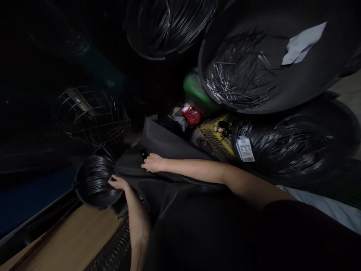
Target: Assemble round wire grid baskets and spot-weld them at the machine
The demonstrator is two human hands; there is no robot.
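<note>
My left hand (pixel 117 182) is at the right side of a black bucket (pixel 97 205) that holds a coil of dark wire (pixel 97 175). Its fingers are curled together, and what they pinch, if anything, is too dark to make out. Over a black apron-like sheet (pixel 169 145) spread across my lap, my right hand (pixel 153 163) is closed with its fingers bent downward. A small black piece (pixel 143 154) with a pale spot lies just beyond its knuckles. Whatever the right fingers grip is hidden.
A big black tub (pixel 304 86) at upper right holds thin metal rods (pixel 239 79) and a paper sheet (pixel 303 43). Wire coils (pixel 175 22) fill another tub at the top. Nearby are a labelled wire bundle (pixel 287 146), a yellow basket (pixel 222 145), a red bag (pixel 191 114) and a wire cage (pixel 93 114).
</note>
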